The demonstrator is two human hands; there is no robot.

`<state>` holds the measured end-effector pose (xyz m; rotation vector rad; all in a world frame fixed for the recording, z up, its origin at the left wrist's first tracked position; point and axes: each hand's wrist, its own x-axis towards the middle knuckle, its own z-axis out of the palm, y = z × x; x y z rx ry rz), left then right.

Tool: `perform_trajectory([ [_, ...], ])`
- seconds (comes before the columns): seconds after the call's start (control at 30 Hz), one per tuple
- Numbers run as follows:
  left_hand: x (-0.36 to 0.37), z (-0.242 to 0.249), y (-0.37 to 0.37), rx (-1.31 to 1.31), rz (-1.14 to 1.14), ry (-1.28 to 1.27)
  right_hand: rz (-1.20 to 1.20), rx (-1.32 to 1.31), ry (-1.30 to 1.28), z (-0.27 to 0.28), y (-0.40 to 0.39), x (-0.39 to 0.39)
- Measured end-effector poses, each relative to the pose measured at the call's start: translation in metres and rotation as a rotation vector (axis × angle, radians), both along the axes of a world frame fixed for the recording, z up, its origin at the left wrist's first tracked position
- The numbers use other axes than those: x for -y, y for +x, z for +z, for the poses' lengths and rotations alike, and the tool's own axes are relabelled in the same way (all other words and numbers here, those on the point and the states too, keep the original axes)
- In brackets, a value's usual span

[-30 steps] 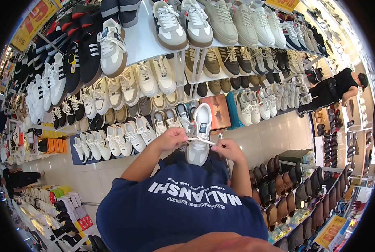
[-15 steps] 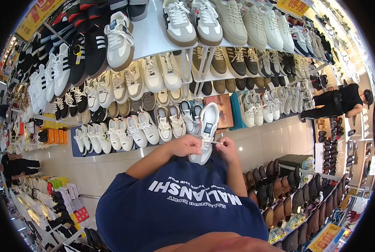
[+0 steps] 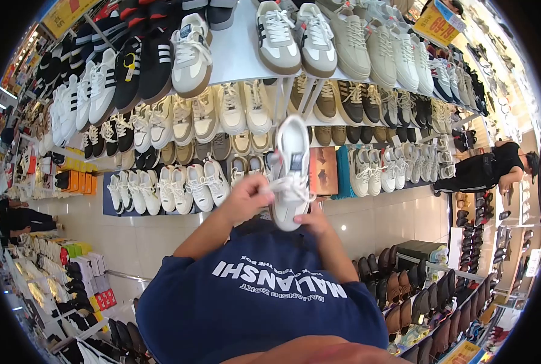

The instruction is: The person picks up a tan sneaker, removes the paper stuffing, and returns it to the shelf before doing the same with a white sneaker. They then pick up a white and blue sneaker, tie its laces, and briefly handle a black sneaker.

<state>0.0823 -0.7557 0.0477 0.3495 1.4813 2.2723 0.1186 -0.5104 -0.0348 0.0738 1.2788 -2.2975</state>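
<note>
A white and pale grey sneaker (image 3: 293,155) is held in front of my chest, its opening up and its toe towards me. White laces lie in loops over its tongue. My left hand (image 3: 250,197), at the shoe's left side, has its fingers pinched on a lace (image 3: 276,185). Around the toe end, on the right, my right hand (image 3: 311,219) grips the shoe, thumb against its front.
Racks of sneakers (image 3: 276,30) stand ahead, with a brown box (image 3: 323,170) on the low shelf. Darker shoes (image 3: 404,291) fill a rack at the right. A person in black (image 3: 500,167) stands far right, another person (image 3: 19,215) far left.
The sneaker has moved up, away from my chest. My right hand has let go of the lace and taken hold of the toe end. My left hand has shifted left and slightly up.
</note>
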Motion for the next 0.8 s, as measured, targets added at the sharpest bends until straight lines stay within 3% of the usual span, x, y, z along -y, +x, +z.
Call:
perform_trajectory([
  [0.07,0.016,0.002,-0.010,-0.115,0.310,0.033,0.004,-0.095,-0.084,0.023,-0.022,0.014],
  [0.2,0.029,0.013,-0.014,-0.231,0.535,-0.004,0.121,-0.343,0.057,0.052,-0.068,0.036],
  [0.23,0.033,0.006,-0.010,-0.100,0.452,0.020,0.139,-0.353,0.040,0.058,-0.079,0.042],
  [0.37,0.020,0.001,0.004,-0.050,0.268,0.047,0.123,-0.321,0.046,0.078,-0.111,0.064],
  [0.47,0.014,0.011,-0.006,0.042,0.372,-0.083,0.158,-0.302,-0.041,0.081,-0.134,0.076],
  [0.6,0.012,0.014,-0.037,0.083,0.451,0.105,0.139,-0.245,-0.072,0.095,-0.161,0.088],
  [0.8,0.022,0.038,-0.090,0.076,0.466,0.085,0.140,-0.257,-0.127,0.116,-0.213,0.099],
])
